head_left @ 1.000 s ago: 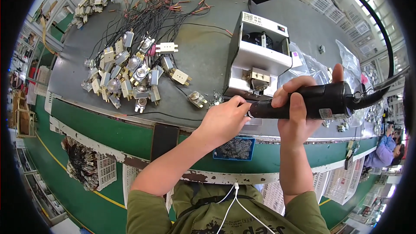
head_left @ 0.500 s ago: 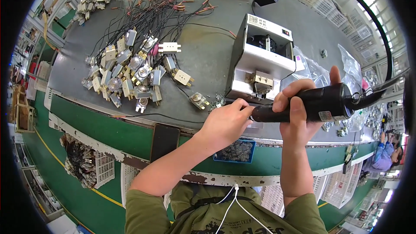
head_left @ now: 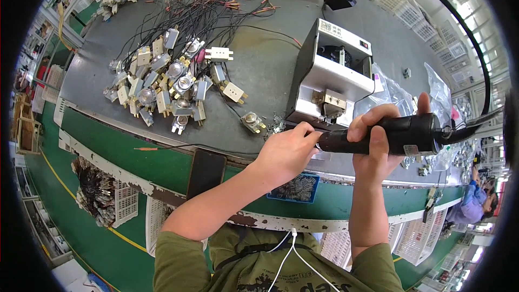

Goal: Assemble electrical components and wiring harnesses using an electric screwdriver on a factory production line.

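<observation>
I am gripping a black corded driver (head_left: 404, 134) right of the frame's centre, my right hand (head_left: 373, 163) wrapping its barrel with thumb and fingers closed, while my left hand (head_left: 286, 151) is pinching its fingers together at the tip; what they are holding there is hidden. A black lead (head_left: 227, 150) is running leftward from under that hand. The work at the tip is looking under way, I judge; a heap of wired units (head_left: 184, 84) is lying upper left, though I cannot tell which are done. My left forearm is slanting in from the lower left, my right is rising nearly upright, and the driver is lying almost level over the counter (head_left: 270, 75). Beyond it, a boxy metal machine (head_left: 343, 73) is standing.
</observation>
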